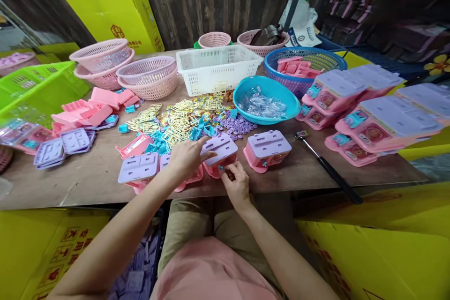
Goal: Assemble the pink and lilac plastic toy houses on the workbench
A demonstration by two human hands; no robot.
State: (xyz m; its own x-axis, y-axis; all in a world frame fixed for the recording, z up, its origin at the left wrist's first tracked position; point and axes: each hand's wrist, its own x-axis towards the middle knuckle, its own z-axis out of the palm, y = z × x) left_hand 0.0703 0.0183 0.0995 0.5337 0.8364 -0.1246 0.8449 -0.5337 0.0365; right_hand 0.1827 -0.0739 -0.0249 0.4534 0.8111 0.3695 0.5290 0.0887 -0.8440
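Observation:
A toy box with a lilac top and pink body [221, 147] stands at the table's front edge. My left hand [188, 158] grips it from the left, thumb and fingers on the lilac top. At its front side, my right hand [236, 183] is closed in a pinch at a small teal piece [221, 168]; the fingertips partly hide it. A similar toy box [269, 147] stands just to the right. Another lilac-topped box [138, 168] sits to the left, with one more partly hidden behind my left forearm.
Loose cream frames [179, 122], teal parts [204, 131] and purple discs [239, 124] lie in the middle. A blue bowl [267, 119] holds clear parts. Behind it stands a white basket [218, 75]. A black-handled hammer [328, 168] lies right, before stacked toys [390, 117].

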